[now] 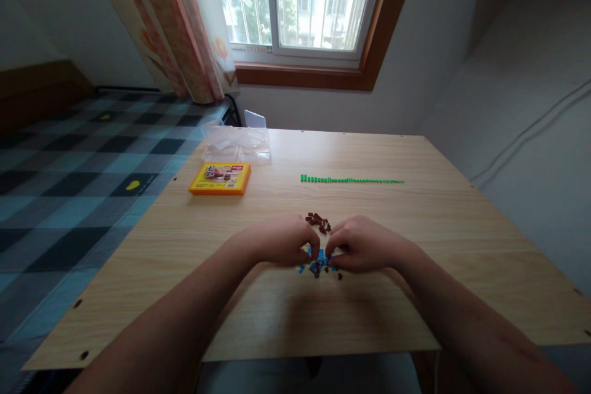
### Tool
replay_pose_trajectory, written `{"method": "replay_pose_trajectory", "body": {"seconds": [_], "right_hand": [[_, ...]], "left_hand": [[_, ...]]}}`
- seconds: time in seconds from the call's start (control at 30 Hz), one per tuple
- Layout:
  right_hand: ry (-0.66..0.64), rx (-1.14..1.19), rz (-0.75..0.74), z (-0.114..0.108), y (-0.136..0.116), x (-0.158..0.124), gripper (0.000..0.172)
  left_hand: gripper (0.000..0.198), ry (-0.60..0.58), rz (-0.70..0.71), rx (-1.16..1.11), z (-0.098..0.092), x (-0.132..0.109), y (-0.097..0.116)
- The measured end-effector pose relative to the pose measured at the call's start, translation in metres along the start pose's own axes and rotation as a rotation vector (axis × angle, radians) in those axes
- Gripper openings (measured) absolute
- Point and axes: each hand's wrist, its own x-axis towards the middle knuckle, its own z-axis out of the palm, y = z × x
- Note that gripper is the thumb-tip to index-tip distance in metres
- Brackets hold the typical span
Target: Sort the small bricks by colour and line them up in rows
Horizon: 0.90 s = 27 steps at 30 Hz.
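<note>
Fingers (pixel 310 245) of left hand (pixel 279 239) and right hand (pixel 362 246) curling almost closed, meeting over blue pieces (pixel 316 266) lying mid-worktop (pixel 415 295), actual hold hidden, brown pieces (pixel 317 220) sitting just beyond, green row (pixel 351 180) farther back.

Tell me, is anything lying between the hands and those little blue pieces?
Nothing visible. The left hand and right hand touch the blue pieces directly; the brown pieces lie just beyond them.

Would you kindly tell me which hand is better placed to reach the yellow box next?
Probably the left hand: the yellow box lies on its side; the right hand would have to cross over.
</note>
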Motion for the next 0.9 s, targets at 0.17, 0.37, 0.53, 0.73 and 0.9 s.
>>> {"method": "replay_pose_trajectory", "body": {"seconds": [0.17,0.37,0.53,0.73,0.9], "right_hand": [[-0.003,0.021,0.008,0.000,0.000,0.001,0.015],[0.100,0.119,0.031,-0.008,0.012,-0.002,0.011],[0.328,-0.042,0.216,-0.001,0.028,0.001,0.013],[0.393,-0.073,0.276,0.011,0.028,0.008,0.019],[0.443,-0.115,0.300,0.007,0.032,0.005,0.021]], "left_hand": [[0.019,-0.007,-0.001,-0.008,0.001,0.001,-0.001],[0.016,0.046,0.064,-0.125,-0.004,0.000,-0.006],[0.017,0.323,-0.040,-0.284,-0.005,0.004,-0.020],[0.014,0.476,-0.180,-0.305,0.015,0.022,-0.030],[0.016,0.475,-0.139,-0.342,0.025,0.029,-0.033]]}}
